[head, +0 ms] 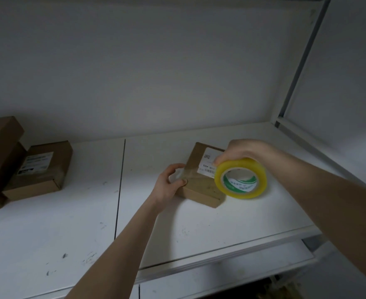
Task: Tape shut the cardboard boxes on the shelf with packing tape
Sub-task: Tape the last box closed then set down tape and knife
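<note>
A small flat cardboard box (pixel 201 186) with a white label lies on the white shelf (pixel 199 229). My left hand (pixel 169 183) holds the box's left end, thumb pressing clear tape onto its near corner. My right hand (pixel 240 151) grips a roll of yellowish packing tape (pixel 241 179) from above, tilted on edge over the box's right end. A strip of clear tape runs from the roll across the box top toward my left hand.
Several more cardboard boxes (pixel 39 169) are stacked at the shelf's far left. A dark seam (pixel 119 190) splits the shelf boards. A metal upright (pixel 302 59) stands at the right. The shelf's front edge (pixel 220 253) runs below my arms.
</note>
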A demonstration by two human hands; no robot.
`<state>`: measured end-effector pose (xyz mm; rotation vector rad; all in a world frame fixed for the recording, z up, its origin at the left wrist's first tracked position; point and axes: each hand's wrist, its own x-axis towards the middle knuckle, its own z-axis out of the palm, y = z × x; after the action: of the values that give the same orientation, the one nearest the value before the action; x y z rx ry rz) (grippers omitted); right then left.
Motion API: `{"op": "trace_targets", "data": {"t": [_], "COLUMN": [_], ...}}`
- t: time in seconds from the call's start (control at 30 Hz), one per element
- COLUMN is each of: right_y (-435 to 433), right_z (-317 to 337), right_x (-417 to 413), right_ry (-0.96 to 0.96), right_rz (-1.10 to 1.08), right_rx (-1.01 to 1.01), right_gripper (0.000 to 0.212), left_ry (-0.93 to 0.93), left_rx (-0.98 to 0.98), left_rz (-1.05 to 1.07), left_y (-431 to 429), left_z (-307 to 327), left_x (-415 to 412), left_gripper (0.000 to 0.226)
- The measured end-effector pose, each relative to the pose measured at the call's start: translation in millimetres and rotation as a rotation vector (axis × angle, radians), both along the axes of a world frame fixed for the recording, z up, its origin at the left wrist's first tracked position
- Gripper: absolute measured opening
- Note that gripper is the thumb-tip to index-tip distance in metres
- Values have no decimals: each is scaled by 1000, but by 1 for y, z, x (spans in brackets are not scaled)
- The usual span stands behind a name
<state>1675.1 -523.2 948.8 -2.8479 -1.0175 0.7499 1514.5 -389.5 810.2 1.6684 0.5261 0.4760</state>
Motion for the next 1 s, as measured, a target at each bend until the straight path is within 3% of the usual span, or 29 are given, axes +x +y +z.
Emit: {"op": "trace_targets", "data": {"t": [0.1, 0.23, 0.37, 0.43, 0.57, 0.63, 0.73, 0.9, 1.0], "right_y": [-1, -3, -1, 1, 6, 8, 10, 13, 15], "right_z": [-4, -1, 5, 7, 10, 11, 12, 13, 15], "right_x": [0, 3, 2, 0, -2, -4, -7, -11, -13], "right_ry": [68, 272, 351, 394, 397, 382, 366, 391, 371], "right_rz": [-3, -48, -90, -125, -153, -156, -185, -225, -220], "right_rx": [-2, 165, 240, 274, 308, 323, 380, 523, 584], "right_gripper": [44, 31, 27, 29, 30, 30, 32, 26, 24], "left_ry": [-22, 37, 112, 173, 286, 326, 326, 216, 155], "left_rx": [15, 34, 152, 169, 98, 135, 170, 99, 23], "left_rz": [15, 7, 93, 102, -5, -23, -11, -46, -58], "left_y": [-4, -4, -11, -17, -19, -18, -27, -46, -53], "left_z": [0, -2, -2, -1, 0, 1, 2, 9, 14], "left_x": [0, 1, 5, 6, 9, 13, 16, 20, 21], "left_gripper": [32, 28, 30, 41, 85, 88, 83, 96, 87]}}
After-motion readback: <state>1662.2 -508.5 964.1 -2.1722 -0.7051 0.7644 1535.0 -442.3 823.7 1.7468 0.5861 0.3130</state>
